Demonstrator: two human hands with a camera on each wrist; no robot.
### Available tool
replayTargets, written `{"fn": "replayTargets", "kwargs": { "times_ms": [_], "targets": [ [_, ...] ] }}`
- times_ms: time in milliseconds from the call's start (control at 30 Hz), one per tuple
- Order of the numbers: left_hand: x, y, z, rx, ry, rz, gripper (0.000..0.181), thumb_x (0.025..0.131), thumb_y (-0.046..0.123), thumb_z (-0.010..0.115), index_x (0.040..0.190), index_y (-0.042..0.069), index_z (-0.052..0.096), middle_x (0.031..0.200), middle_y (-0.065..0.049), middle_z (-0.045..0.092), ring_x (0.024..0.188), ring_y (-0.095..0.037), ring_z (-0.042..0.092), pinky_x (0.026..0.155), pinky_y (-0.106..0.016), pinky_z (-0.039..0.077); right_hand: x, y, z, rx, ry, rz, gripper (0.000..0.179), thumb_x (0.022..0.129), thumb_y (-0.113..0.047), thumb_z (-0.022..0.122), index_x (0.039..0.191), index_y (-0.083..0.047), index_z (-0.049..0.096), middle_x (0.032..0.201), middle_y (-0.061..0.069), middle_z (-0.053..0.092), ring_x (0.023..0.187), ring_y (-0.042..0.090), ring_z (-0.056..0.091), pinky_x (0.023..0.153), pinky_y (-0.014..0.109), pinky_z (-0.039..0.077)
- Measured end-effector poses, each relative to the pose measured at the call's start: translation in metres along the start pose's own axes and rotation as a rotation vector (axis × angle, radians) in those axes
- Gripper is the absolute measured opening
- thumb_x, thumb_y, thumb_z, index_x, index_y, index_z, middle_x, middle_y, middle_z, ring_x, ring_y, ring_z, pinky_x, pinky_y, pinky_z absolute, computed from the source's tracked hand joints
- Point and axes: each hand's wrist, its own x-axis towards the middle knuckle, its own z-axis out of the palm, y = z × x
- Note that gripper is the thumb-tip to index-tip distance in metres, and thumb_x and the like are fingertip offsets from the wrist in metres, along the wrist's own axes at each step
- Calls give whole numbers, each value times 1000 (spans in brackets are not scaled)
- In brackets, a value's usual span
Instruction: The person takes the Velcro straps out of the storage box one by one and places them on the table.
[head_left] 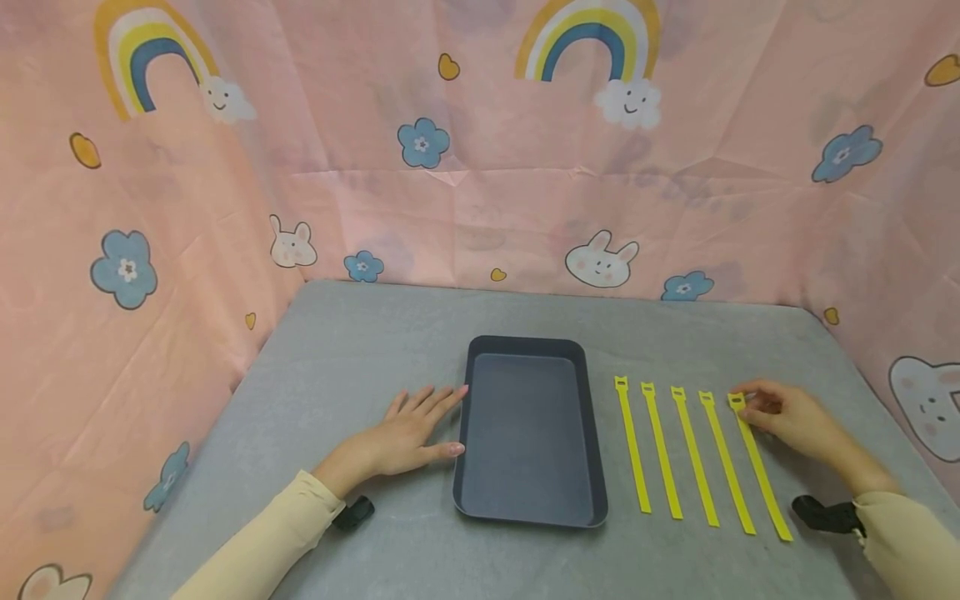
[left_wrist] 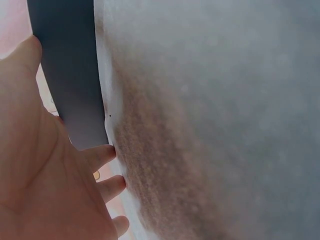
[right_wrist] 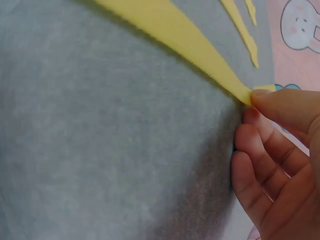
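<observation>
Several yellow cable ties, flat strips with a slotted head at the far end, lie side by side to the right of a dark grey tray (head_left: 531, 442). My right hand (head_left: 797, 419) pinches the rightmost cable tie (head_left: 763, 472) near its slotted head, between thumb and index finger. The right wrist view shows the thumb on that yellow strip (right_wrist: 175, 30), the other fingers curled beneath. My left hand (head_left: 405, 435) is spread palm down at the tray's left side, its thumb and fingertips right at the wall (left_wrist: 70, 75).
The leftmost cable tie (head_left: 632, 450) lies close to the tray's right wall. A grey cloth (head_left: 375, 358) covers the table. Pink printed curtains (head_left: 495, 208) stand at the back and both sides. Black wrist straps (head_left: 825, 515) show at the sleeves.
</observation>
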Motion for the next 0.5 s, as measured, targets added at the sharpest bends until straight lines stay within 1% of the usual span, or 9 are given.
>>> {"fn": "replayTargets", "kwargs": {
  "times_ms": [233, 400, 500],
  "targets": [
    [-2, 1, 0, 0, -5, -5, 84, 95, 69, 41, 160, 36, -1, 169, -3, 13, 157, -34, 8, 122, -64, 1, -1, 1, 6, -16, 29, 9, 36, 92, -12, 66, 123, 3, 59, 83, 5, 65, 60, 0, 45, 52, 23, 38],
    [-1, 1, 0, 3, 2, 1, 83, 96, 68, 42, 160, 35, 0, 169, -4, 14, 156, -34, 9, 122, -64, 1, -2, 0, 6, -28, 54, -3, 35, 91, -12, 67, 122, 1, 58, 79, 3, 61, 56, 1, 42, 49, 24, 36],
    [-1, 1, 0, 11, 7, 3, 83, 96, 67, 42, 160, 34, 2, 168, -4, 15, 156, -35, 10, 122, -65, 2, -3, -2, 5, -50, 69, -20, 35, 91, -13, 68, 121, 1, 59, 78, 2, 62, 57, -1, 43, 50, 23, 36]
  ]
}}
